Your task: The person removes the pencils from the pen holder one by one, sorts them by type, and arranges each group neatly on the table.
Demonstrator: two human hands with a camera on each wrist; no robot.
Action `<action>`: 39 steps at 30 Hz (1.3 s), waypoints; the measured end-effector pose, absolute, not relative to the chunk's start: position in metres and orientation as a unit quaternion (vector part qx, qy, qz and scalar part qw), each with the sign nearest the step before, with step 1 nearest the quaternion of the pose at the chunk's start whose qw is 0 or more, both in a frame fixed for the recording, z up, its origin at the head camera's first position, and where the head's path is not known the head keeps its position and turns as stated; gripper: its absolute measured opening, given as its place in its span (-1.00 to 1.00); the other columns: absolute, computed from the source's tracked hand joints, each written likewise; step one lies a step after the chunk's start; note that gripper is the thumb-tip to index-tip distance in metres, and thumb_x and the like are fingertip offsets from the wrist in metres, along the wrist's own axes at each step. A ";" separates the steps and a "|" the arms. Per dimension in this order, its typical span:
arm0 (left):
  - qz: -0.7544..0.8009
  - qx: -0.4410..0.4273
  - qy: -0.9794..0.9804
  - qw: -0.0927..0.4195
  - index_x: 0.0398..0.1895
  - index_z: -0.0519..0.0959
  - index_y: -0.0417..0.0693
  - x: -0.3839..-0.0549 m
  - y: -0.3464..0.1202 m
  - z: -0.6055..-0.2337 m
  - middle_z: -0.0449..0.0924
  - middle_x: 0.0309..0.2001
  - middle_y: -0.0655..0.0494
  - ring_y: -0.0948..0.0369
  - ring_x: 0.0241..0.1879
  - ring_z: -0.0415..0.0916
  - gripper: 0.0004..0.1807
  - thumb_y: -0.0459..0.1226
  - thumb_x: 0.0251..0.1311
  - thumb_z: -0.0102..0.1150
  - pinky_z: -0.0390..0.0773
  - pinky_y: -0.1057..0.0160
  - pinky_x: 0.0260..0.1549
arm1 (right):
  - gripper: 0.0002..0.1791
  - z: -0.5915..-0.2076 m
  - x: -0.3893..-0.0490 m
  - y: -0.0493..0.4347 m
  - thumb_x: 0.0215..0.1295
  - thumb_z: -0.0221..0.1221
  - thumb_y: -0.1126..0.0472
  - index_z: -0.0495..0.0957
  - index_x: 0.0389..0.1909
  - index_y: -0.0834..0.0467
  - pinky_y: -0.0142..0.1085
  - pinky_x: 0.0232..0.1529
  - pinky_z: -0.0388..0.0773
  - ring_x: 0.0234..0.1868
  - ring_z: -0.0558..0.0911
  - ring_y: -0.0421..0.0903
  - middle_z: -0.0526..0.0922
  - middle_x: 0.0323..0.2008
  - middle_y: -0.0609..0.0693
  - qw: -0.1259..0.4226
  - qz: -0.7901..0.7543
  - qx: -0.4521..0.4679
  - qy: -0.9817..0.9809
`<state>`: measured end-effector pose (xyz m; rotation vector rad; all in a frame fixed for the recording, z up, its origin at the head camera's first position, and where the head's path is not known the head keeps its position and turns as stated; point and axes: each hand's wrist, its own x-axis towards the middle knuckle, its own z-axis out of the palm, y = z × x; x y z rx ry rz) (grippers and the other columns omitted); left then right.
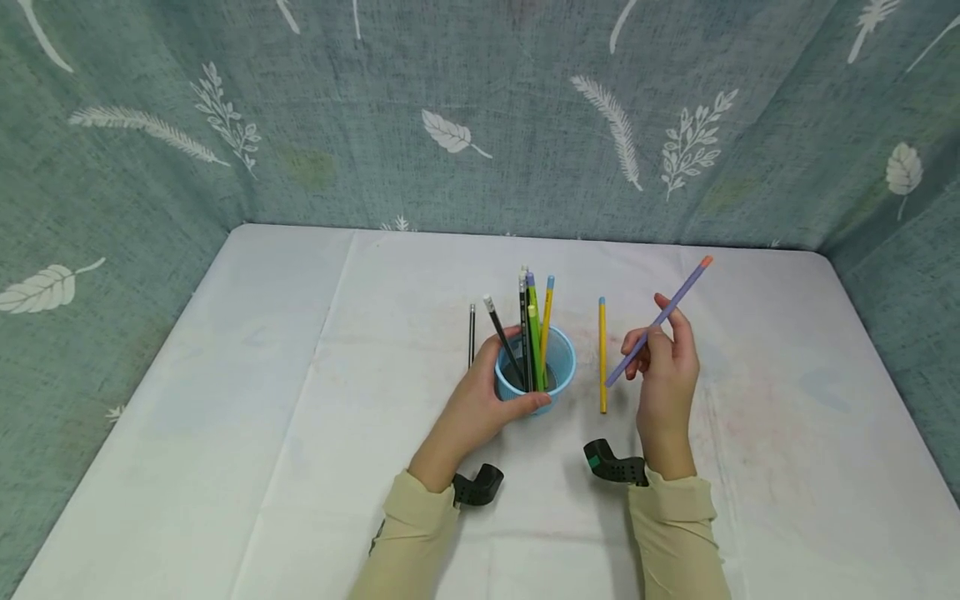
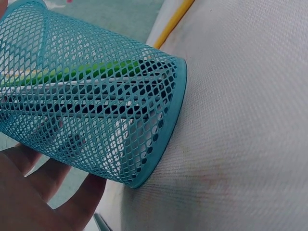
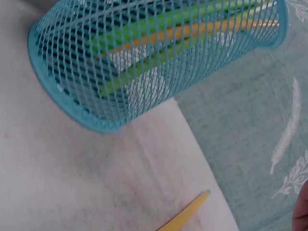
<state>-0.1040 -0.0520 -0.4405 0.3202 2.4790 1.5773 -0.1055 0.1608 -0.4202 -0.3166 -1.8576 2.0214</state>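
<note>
Blue mesh forms the cup (image 1: 564, 357), which stands on the white surface (image 1: 787, 417) with my left hand (image 1: 483, 396) curled round it, thumb on the near side. My right hand (image 1: 663, 367) pinches the purple pencil (image 1: 680, 293) near its middle, to the right of the cup, slanted with its orange end away from me. I'd expect this pencil to be light, stiff and a little slick, apt to swivel if pinched too loosely; mid-shaft seems the best hold. The cup should be light and rigid too, best steadied by its wall below the rim.

I count one cup, one purple pencil in hand, one yellow pencil (image 1: 602, 358) lying right of the cup and one black pencil (image 1: 472, 333) left of it. Inside I make out one yellow one (image 1: 547, 321), at least two green ones (image 1: 536, 346) and at least two black ones (image 1: 498, 323); they overlap, so I cannot tell the total.
</note>
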 end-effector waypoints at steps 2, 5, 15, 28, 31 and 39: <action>0.533 0.108 0.834 0.093 0.27 0.10 0.48 -0.104 -0.052 -0.440 0.25 0.25 0.14 0.16 0.17 0.28 -0.11 0.13 -0.17 0.37 0.35 0.02 0.09 | -0.63 -0.421 -0.106 0.161 0.43 -0.19 0.20 0.36 0.19 -0.07 -0.45 -0.60 0.35 -0.61 0.36 -0.13 0.49 -0.55 0.05 0.180 0.705 -0.118 -0.676; 0.535 0.110 0.833 0.094 0.27 0.10 0.48 -0.103 -0.053 -0.439 0.26 0.25 0.15 0.18 0.17 0.27 -0.11 0.13 -0.17 0.37 0.34 0.02 0.10 | -0.63 -0.423 -0.106 0.161 0.43 -0.17 0.18 0.36 0.19 -0.08 -0.46 -0.60 0.34 -0.61 0.35 -0.13 0.50 -0.54 0.06 0.167 0.686 -0.124 -0.697; 0.534 0.105 0.834 0.094 0.26 0.09 0.52 -0.105 -0.054 -0.434 0.23 0.27 0.16 0.16 0.18 0.27 -0.11 0.15 -0.18 0.36 0.33 0.02 0.10 | -0.64 -0.422 -0.109 0.160 0.42 -0.15 0.17 0.40 0.17 -0.09 -0.45 -0.57 0.37 -0.60 0.33 -0.15 0.50 -0.49 0.06 0.140 0.657 -0.113 -0.732; 0.528 0.110 0.836 0.101 0.27 0.07 0.52 -0.101 -0.053 -0.437 0.22 0.27 0.17 0.14 0.20 0.27 -0.12 0.18 -0.14 0.32 0.33 0.00 0.10 | -0.59 -0.438 -0.107 0.165 0.39 -0.17 0.14 0.39 0.20 -0.10 -0.38 -0.59 0.35 -0.58 0.33 -0.11 0.52 -0.46 -0.02 0.131 0.590 -0.152 -0.782; 0.526 0.110 0.837 0.099 0.28 0.07 0.51 -0.100 -0.053 -0.438 0.22 0.28 0.15 0.13 0.20 0.26 -0.13 0.18 -0.13 0.31 0.33 0.00 0.10 | -0.57 -0.441 -0.109 0.167 0.34 -0.16 0.17 0.39 0.20 -0.09 -0.36 -0.54 0.30 -0.53 0.32 -0.12 0.51 -0.47 -0.03 0.104 0.563 -0.166 -0.803; 0.523 0.116 0.838 0.099 0.29 0.05 0.50 -0.100 -0.054 -0.437 0.19 0.30 0.14 0.16 0.21 0.24 -0.12 0.21 -0.11 0.27 0.33 0.00 0.11 | -0.45 -0.450 -0.112 0.173 0.23 -0.09 0.19 0.29 0.30 0.03 -0.35 -0.45 0.32 -0.36 0.39 -0.06 0.55 -0.23 0.04 0.003 0.461 -0.178 -0.869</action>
